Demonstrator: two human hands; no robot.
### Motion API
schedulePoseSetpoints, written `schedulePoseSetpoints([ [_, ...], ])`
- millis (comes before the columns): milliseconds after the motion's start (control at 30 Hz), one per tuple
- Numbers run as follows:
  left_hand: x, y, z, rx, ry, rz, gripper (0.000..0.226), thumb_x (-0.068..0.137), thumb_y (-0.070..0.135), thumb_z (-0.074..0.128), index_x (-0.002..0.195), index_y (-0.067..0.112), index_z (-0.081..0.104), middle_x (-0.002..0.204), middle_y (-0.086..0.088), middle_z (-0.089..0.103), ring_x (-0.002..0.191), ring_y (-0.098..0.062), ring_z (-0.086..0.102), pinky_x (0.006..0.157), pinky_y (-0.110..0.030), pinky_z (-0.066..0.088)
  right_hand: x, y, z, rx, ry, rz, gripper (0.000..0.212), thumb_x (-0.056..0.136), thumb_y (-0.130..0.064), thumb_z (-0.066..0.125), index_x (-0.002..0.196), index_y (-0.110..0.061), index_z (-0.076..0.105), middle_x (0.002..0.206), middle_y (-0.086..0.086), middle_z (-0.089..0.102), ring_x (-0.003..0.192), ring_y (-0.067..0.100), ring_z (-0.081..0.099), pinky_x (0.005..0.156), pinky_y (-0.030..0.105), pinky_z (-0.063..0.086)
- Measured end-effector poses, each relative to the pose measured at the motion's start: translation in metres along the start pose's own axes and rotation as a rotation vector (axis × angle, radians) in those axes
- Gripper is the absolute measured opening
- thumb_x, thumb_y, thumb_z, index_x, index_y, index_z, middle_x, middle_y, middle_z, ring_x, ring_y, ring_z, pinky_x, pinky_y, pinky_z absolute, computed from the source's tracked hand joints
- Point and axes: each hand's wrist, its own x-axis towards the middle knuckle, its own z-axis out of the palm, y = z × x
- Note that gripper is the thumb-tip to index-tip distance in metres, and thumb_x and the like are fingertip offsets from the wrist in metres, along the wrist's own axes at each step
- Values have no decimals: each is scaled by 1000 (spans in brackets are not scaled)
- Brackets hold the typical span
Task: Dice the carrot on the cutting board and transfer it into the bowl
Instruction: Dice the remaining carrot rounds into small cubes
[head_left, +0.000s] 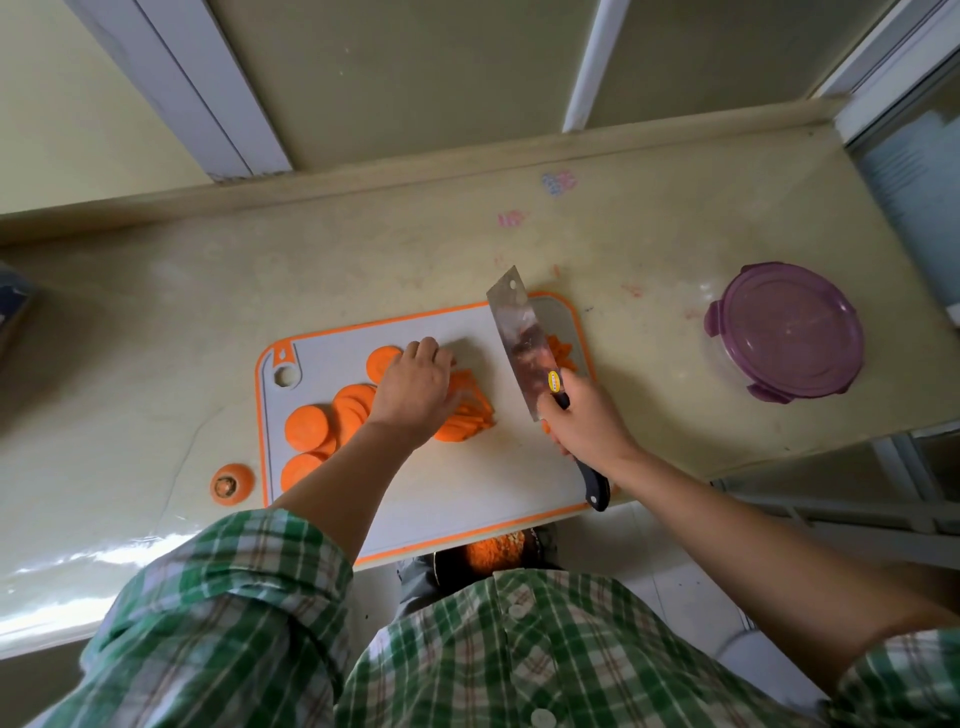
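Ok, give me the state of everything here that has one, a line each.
Left hand, holds down the carrot strips.
Right hand, grips the knife by its handle.
Knife, blade tilted over the board.
Carrot slices, round, not yet diced, on the board.
Carrot end, cut off, on the counter beside the board.
Bowl, lid on.

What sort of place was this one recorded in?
Most likely a home kitchen: a pale stone-look countertop with a raised back edge, an orange-rimmed cutting board holding carrot slices, and a cleaver gripped in the right hand.
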Motion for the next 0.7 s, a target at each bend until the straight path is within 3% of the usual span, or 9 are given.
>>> schedulePoseSetpoints([
  [100,-2,14,-13,-547,221,-216,54,91,55,37,96,8,64,86,-6,63,81,-24,58,73,-37,45,-4,-5,5,-411,148,-259,8,79,-11,58,79,-8,50,58,18,53,51,38,51,47,35,31],
  [200,2,35,-32,-1095,151,-540,62,89,62,34,83,9,65,63,0,63,60,-15,58,62,-30,46,-9,-17,13,-704,168,-433,17,68,-12,71,79,-10,59,53,11,57,44,32,56,41,25,29],
  [300,2,36,-29,-1142,190,-719,53,82,48,40,69,-1,59,57,-10,62,57,-27,58,57,-33,46,-12,-17,21,-677,92,-537,21,79,-18,65,98,-10,60,70,11,64,58,35,63,45,33,41],
  [367,-1,32,-21,-1199,224,-806,49,71,47,38,59,2,53,56,-15,56,56,-30,52,57,-39,42,-15,-17,21,-599,7,-541,38,86,-28,58,120,-13,55,82,11,67,70,36,64,53,36,43],
  [433,-3,28,-14,-1219,239,-837,45,66,51,39,58,7,48,57,-14,48,57,-27,44,57,-42,39,-20,-20,20,-501,-55,-539,52,87,-42,50,136,-24,44,70,2,62,65,30,62,51,31,38],
  [500,-4,28,-14,-1186,232,-833,46,65,52,37,60,7,49,58,-14,46,58,-27,41,54,-49,41,-21,-23,17,-395,-99,-532,57,86,-53,38,140,-33,40,52,-6,46,52,21,53,48,29,30],
  [567,-5,32,-17,-1161,217,-820,45,68,49,37,62,6,49,59,-14,47,58,-28,43,53,-52,43,-18,-16,13,-314,-138,-526,55,88,-56,32,140,-40,41,48,-9,41,46,11,44,48,30,31],
  [633,-7,36,-23,-1153,220,-832,40,76,43,39,60,7,49,56,-10,50,57,-26,45,53,-44,39,-15,-12,12,-295,-220,-533,52,90,-58,28,141,-50,34,67,-11,63,48,4,45,52,31,41],
  [700,-9,38,-26,-1161,225,-856,38,87,32,41,57,10,50,50,-3,51,52,-25,47,53,-36,38,-13,-9,13,-318,-329,-510,49,89,-63,21,137,-64,19,116,-8,68,65,10,61,65,35,52],
])
